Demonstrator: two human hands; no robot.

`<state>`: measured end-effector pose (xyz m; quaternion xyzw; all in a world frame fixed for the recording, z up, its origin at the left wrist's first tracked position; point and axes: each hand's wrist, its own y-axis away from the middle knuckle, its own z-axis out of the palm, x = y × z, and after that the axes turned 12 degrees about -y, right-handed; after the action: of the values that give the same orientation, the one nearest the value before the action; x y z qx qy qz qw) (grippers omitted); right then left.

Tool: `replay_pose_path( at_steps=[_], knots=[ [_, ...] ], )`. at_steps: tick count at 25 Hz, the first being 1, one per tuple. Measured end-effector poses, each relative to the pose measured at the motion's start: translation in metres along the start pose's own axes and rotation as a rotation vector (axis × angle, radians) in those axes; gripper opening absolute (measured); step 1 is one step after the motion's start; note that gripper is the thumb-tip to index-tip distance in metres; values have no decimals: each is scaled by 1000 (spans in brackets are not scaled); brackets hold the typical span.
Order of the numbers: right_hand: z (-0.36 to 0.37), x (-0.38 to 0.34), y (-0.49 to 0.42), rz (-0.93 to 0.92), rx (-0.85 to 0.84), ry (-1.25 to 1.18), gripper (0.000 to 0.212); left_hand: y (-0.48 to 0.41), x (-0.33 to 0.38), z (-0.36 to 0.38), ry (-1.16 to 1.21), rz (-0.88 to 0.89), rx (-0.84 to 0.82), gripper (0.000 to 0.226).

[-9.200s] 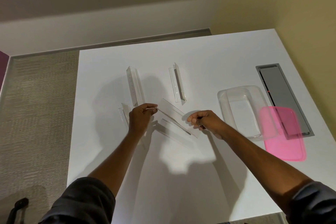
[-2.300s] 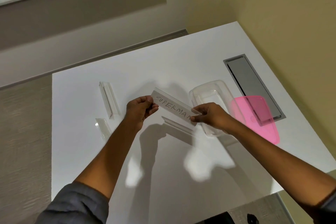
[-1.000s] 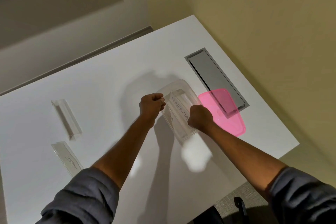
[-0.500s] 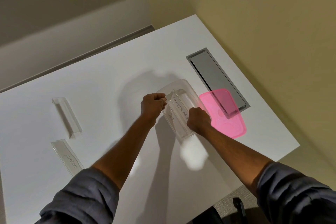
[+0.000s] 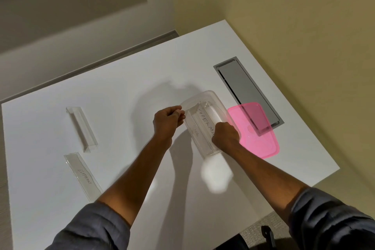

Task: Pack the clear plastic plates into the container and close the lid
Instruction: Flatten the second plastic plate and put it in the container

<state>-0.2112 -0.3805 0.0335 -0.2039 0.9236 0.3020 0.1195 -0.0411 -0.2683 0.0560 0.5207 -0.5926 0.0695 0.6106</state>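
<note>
A clear plastic container (image 5: 218,101) sits open on the white table, right of centre. Inside it lies a clear plate marked SUPERMAN (image 5: 205,121), over another with faint writing (image 5: 196,133). My right hand (image 5: 225,135) is closed on the near end of the SUPERMAN plate. My left hand (image 5: 168,120) pinches its far end at the container's left rim. Two more clear plates lie at the left: a blank one (image 5: 81,128) and one marked ELEPHANT (image 5: 83,175). The pink lid (image 5: 256,134) lies just right of the container.
A grey metal cable hatch (image 5: 243,87) is set into the table behind the lid, which partly covers it. The table's right and near edges are close to the container. A yellow wall stands to the right.
Over the last second the hands have barely moved: both stay on the SUPERMAN plate, which has settled lower into the container. Earlier they carried it from mid-table to the container.
</note>
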Motion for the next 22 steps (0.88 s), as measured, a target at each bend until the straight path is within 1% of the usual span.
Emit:
replay_pose_path(
  at_steps=[3,5,6,9,11,13,15,18,20,22],
  knots=[
    [-10,-16,13,-27,120,-31,25,9,-14,-27,84,-26,66,23],
    [-14,-32,25,-98,195,-123,25,17,-28,-50,124,-45,114,21],
    [-13,-40,31,-137,192,-201,23,22,-35,-62,128,-51,137,20],
    [-1,-75,51,-256,31,-385,19,37,-60,-102,110,-63,210,18],
    [16,-103,65,-319,-96,-432,18,47,-76,-129,62,-71,281,17],
    [40,-135,81,-359,-209,-455,22,56,-91,-159,7,-71,369,15],
    [65,-163,96,-366,-302,-476,24,63,-108,-186,-47,-94,452,12],
    [106,-200,114,-338,-409,-529,21,71,-133,-224,-111,-163,584,15],
    [132,-217,122,-324,-460,-539,18,74,-149,-245,-147,-207,678,9],
    [156,-233,127,-328,-491,-515,17,77,-162,-260,-151,-259,742,12]
  ],
)
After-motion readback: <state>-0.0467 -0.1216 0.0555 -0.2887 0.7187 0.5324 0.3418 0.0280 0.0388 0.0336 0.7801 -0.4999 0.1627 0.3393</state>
